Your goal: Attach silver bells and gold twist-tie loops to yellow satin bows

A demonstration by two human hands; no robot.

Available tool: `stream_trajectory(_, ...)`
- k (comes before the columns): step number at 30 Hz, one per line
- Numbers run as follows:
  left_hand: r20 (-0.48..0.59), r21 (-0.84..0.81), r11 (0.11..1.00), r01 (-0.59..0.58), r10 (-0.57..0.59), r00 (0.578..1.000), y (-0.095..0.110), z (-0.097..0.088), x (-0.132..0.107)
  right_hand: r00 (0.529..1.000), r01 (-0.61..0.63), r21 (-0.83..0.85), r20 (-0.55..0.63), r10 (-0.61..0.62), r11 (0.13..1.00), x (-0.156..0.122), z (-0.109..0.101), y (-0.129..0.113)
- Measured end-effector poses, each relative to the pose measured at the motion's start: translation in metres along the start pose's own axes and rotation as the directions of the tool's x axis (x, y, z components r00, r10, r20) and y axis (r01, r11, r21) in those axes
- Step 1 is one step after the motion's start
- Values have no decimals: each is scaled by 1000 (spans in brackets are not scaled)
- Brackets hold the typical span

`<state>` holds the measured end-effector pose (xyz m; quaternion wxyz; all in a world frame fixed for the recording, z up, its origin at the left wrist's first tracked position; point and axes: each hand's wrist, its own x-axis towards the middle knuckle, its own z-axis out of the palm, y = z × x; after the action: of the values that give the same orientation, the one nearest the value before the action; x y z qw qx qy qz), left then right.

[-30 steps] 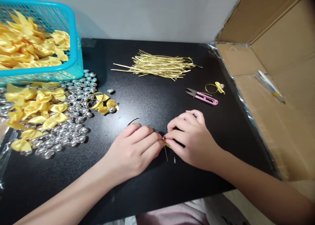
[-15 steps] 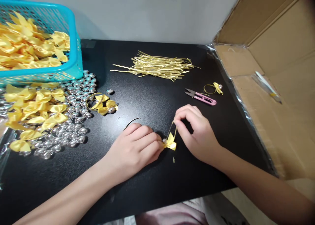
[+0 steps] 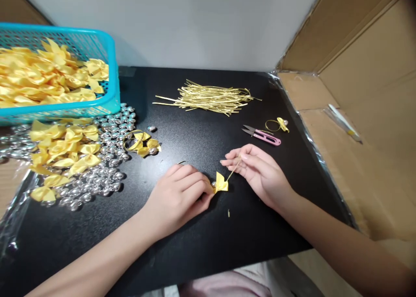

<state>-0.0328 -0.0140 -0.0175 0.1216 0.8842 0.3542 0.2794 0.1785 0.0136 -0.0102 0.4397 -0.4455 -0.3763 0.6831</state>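
Note:
Low over the black table, my left hand (image 3: 183, 195) pinches a yellow ribbon bow (image 3: 221, 183) by its left side. A small silver bell or bead (image 3: 213, 184) shows beside the bow, partly hidden by my fingers. From the bow a thin gold cord (image 3: 233, 168) runs up to my right hand (image 3: 260, 171), whose thumb and index finger are closed on its end while the other fingers stretch out loosely. A dark tip of cord sticks out behind my left knuckles. Below the bow lies a tiny gold scrap (image 3: 229, 213).
A blue basket (image 3: 114, 82) of yellow bows stands at the left. Loose bows (image 3: 65, 147) lie on silver beads (image 3: 87, 188) before it. Finished-looking looped bows (image 3: 143, 144), gold cords (image 3: 214, 98), pink thread snips (image 3: 264, 136) and another looped bow (image 3: 282, 124) lie around. Cardboard (image 3: 357, 71) borders the right.
My right hand has shifted slightly right and opened its outer fingers, pulling the cord into a single straight line from the bow. The camera view has tilted a little.

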Motion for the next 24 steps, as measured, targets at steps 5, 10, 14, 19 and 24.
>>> stream_trajectory(5, 1, 4, 995, 102, -102, 995, -1, 2, -1, 992, 75, 41, -101, -70, 996, 6, -6, 3)
stream_trajectory(10, -4, -23, 967, 255, -255, 967, 4, -3, 4, 974, 143, 95, -190, -123, 985, 7, -4, 0)
stream_trajectory(14, 15, -323, 805, 497, -521, 853, 7, -6, 8, 978, 156, 200, -167, -123, 967, 4, -2, -4)
stream_trajectory(19, 183, -716, 429, 551, -646, 741, 6, -15, 11, 996, 71, 340, 27, -85, 938, -4, 0, -15)
stream_trajectory(24, 336, -845, 174, 505, -562, 756, 17, -20, 14, 969, 11, 431, 217, -116, 902, -26, 15, -36)
